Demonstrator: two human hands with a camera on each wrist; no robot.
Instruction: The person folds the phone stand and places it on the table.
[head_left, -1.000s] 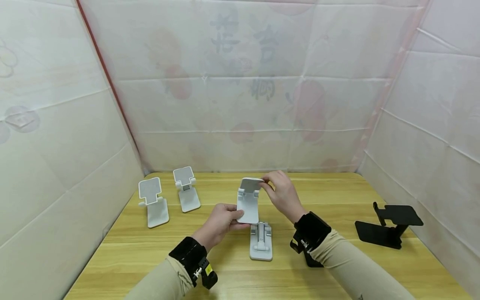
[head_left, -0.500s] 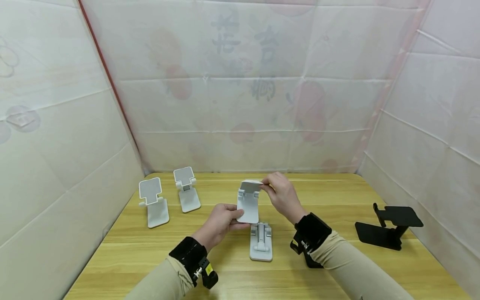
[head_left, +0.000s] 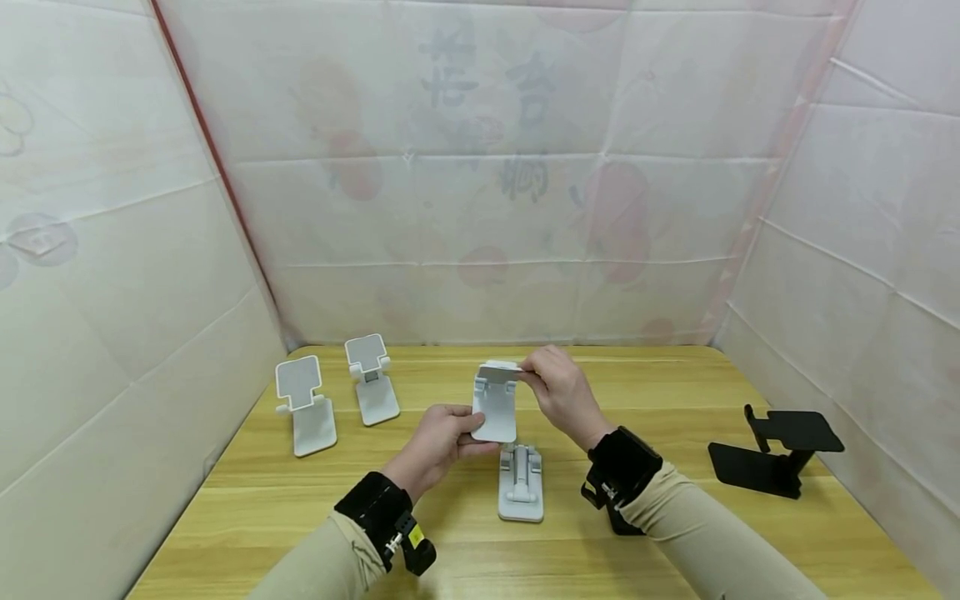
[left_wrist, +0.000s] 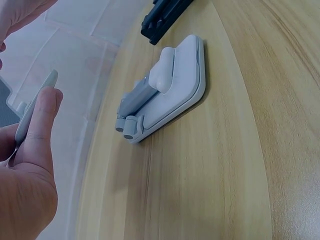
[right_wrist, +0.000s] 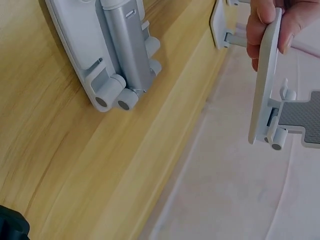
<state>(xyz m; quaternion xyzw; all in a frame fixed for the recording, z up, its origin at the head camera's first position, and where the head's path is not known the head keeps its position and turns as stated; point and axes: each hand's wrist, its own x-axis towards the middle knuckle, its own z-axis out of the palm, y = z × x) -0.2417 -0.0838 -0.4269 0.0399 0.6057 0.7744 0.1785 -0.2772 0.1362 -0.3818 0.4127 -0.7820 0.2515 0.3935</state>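
Observation:
Above the middle of the table, my left hand [head_left: 442, 446] pinches the lower part of a white phone stand [head_left: 495, 418], thumb on its front face. My right hand [head_left: 561, 396] pinches the right corner of the stand's grey-padded top plate, which is tilted forward over the base. In the right wrist view the padded plate [right_wrist: 305, 117] sticks out from the hinge at an angle to the base [right_wrist: 266, 75]. Just below the held stand, a second white phone stand [head_left: 521, 493] lies folded on the table, its grey arm [right_wrist: 131, 47] laid along the base.
Two unfolded white phone stands, one nearer [head_left: 313, 425] and one farther [head_left: 377, 400], stand at the left. An unfolded black stand [head_left: 780, 454] is at the right. Another black object [head_left: 624, 525] is mostly hidden under the right wrist. Pale cloth walls [head_left: 480, 208] enclose the wooden table [head_left: 247, 517].
The held stand's top plate has tipped slightly further forward and down, with the right fingers moving a little lower along with it. The left hand keeps its grip, and the other stands are unmoved.

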